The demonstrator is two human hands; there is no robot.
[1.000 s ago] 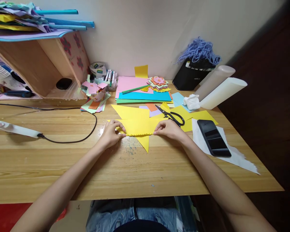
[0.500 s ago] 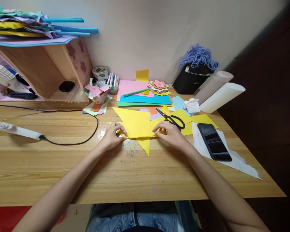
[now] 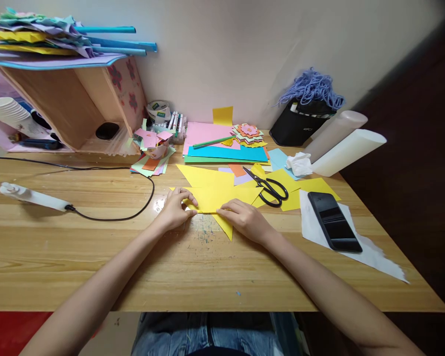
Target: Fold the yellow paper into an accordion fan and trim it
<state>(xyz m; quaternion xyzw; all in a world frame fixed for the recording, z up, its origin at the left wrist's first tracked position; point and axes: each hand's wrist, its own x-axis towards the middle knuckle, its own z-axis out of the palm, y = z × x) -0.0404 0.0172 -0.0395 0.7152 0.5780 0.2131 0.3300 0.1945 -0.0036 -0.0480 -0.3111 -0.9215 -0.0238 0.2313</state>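
Light yellow sheet (image 3: 215, 199) between two hands

The sheet lies flat on the table (image 3: 96, 267), its long near edge running between the hands. It looks like thin coloured paper: probably light, a little springy, quick to take a crease and easy to tear or crumple. The narrow near edge seems the best place to hold, with fingertips near each end and little force.

The left hand (image 3: 175, 210) has its thumb and forefinger curled together at that edge's left part, seemingly pinching it. The right hand (image 3: 244, 220) touches the edge farther right, fingertips lowered; whether its thumb grips from below, I cannot tell.

A yellow point (image 3: 227, 229) of paper juts out beneath the sheet, toward the person. Scissors (image 3: 261, 182) lie just right of it, the phone (image 3: 334, 222) farther right.
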